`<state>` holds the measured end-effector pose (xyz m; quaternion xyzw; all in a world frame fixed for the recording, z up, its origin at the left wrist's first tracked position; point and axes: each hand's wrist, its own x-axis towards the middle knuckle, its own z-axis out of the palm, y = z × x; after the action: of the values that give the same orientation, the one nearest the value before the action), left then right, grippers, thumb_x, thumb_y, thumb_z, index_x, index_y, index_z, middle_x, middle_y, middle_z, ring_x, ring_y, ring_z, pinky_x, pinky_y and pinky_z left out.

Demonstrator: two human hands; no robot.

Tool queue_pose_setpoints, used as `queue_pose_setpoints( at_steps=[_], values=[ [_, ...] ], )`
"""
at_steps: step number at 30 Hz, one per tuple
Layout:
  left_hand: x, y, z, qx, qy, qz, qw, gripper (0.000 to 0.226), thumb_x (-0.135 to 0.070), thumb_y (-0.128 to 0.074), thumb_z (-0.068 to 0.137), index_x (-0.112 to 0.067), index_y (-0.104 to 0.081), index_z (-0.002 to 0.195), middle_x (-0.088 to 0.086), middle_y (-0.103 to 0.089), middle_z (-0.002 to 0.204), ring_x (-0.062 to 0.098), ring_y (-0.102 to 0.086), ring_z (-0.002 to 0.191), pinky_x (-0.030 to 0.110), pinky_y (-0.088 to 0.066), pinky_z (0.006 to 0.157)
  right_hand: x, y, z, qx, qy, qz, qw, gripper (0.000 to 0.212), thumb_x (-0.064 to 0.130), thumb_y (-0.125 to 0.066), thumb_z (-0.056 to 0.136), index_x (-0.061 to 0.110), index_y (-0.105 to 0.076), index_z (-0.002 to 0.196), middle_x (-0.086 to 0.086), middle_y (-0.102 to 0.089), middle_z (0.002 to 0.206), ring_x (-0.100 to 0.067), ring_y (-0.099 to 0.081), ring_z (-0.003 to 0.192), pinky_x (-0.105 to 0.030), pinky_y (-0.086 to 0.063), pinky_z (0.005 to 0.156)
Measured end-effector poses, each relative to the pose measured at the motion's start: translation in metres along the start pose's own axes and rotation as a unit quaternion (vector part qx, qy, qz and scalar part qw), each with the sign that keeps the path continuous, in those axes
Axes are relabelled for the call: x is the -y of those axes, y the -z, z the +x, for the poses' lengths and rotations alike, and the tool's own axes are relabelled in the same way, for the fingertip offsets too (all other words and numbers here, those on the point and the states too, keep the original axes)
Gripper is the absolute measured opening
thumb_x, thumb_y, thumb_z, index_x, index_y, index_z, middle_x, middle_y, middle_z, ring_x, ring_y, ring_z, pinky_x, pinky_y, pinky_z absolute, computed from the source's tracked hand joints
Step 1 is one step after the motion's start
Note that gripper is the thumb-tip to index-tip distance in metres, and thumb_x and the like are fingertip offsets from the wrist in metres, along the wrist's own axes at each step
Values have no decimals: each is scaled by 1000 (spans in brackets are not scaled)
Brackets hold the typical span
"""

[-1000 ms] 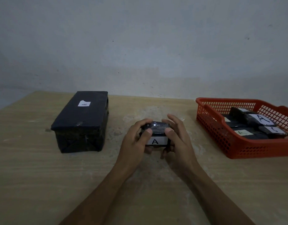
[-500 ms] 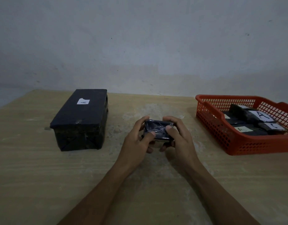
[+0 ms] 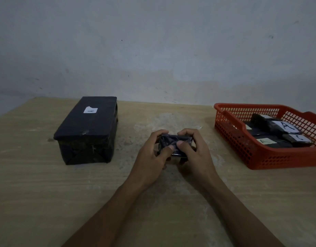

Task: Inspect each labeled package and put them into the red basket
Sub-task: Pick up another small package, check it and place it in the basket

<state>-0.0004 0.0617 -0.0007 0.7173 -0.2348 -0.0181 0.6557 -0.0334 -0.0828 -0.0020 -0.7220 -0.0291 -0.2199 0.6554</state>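
Broadly, a pale wooden tabletop (image 3: 46, 193) fills the lower part of the head view, its far edge meeting a bare grey wall (image 3: 153, 50). Toward the far left corner stands a large black-wrapped box (image 3: 86, 131), with a small white label marked "A" on its top face. At the right edge, running out of view, sits the red basket (image 3: 260, 157), a mesh-walled tray; inside it lie several dark wrapped packages (image 3: 271, 125) with white labels, two reading "A" and one "C", overlapping one another.

Near the middle of the tabletop, between the box and the basket and apart from both, the two hands meet around a small dark package (image 3: 176, 139) wrapped in shiny film. The left hand (image 3: 150, 157) grips its left end and the right hand (image 3: 196, 155) its right end. Both sets of fingers curl over the far long edge, while the two thumbs press on the near face, their tips almost touching at its centre. The side turned up shows only crinkled wrapping, no label. Whether the package rests on the wood or is held just above it cannot be told.
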Motion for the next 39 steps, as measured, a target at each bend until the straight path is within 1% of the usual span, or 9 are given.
queue_pose_setpoints(
  at_steps=[3, 5, 12, 19, 22, 27, 31, 34, 39],
  values=[
    [1, 1, 0, -3, -8, 12, 1000, 34, -26, -59, 97, -38, -50, 128, -11, -57, 122, 13, -69, 87, 28, -60, 65, 2, 0, 1, -10, 30, -61, 998, 21, 1, -57, 95, 20, -57, 103, 2, -63, 102, -21, -66, 96, -45, -58, 86],
    [1, 1, 0, -4, -11, 7, 1000, 33, -24, -58, 97, -37, -52, 127, -10, -58, 123, 14, -69, 88, 31, -61, 66, 1, -2, 1, -16, 44, -68, 997, 22, -1, -57, 95, 20, -56, 103, 1, -62, 101, -19, -65, 94, -40, -57, 83],
    [-2, 2, 0, -31, -26, -19, 999, 28, -14, -54, 99, -37, -57, 114, -11, -60, 118, 17, -71, 80, 27, -57, 59, 0, -5, -3, -14, 66, -63, 996, 19, 11, -57, 90, 21, -56, 105, -1, -61, 103, -26, -63, 94, -51, -57, 79],
    [-2, 3, 0, -46, -43, -33, 997, 26, -12, -54, 99, -34, -58, 112, -8, -60, 116, 22, -68, 88, 30, -57, 59, -4, -5, -3, 8, 46, -28, 999, 30, 34, -58, 91, 26, -55, 119, -5, -61, 116, -28, -64, 103, -49, -57, 85],
    [-1, 4, -1, -66, -60, -43, 995, 22, -23, -56, 94, -34, -58, 114, -9, -61, 116, 18, -69, 89, 29, -57, 59, -4, -3, -1, 7, 20, -19, 1000, 34, 44, -61, 93, 34, -54, 124, -4, -63, 122, -25, -69, 103, -48, -59, 85],
    [-1, 5, 0, -79, -69, -34, 994, 15, -36, -56, 97, -33, -59, 112, -3, -60, 118, 15, -68, 94, 26, -58, 62, -4, -4, 0, 0, 16, -11, 1000, 23, 31, -55, 102, 27, -55, 125, -7, -66, 108, -17, -69, 79, -31, -54, 61],
    [1, 2, 2, -71, -64, -5, 995, 13, -40, -53, 96, -39, -55, 108, -8, -60, 115, 15, -68, 96, 27, -59, 64, -3, -6, -1, 12, 20, -25, 999, 28, 50, -56, 97, 33, -58, 120, 0, -67, 107, -17, -69, 88, -30, -53, 66],
    [4, 2, 2, -70, -80, 14, 994, 10, -40, -51, 99, -41, -53, 108, -4, -59, 115, 19, -66, 99, 37, -61, 70, -2, -6, -2, 15, 33, -32, 999, 27, 46, -48, 99, 30, -59, 117, 7, -69, 101, -13, -68, 85, -27, -53, 66],
    [2, 3, 1, -80, -84, 11, 993, 16, -52, -49, 95, -40, -52, 105, -4, -60, 111, 17, -67, 97, 32, -59, 69, -3, -7, -1, 12, 32, -43, 998, 29, 49, -48, 100, 32, -58, 122, -3, -68, 106, -21, -67, 80, -32, -52, 61]
  ],
)
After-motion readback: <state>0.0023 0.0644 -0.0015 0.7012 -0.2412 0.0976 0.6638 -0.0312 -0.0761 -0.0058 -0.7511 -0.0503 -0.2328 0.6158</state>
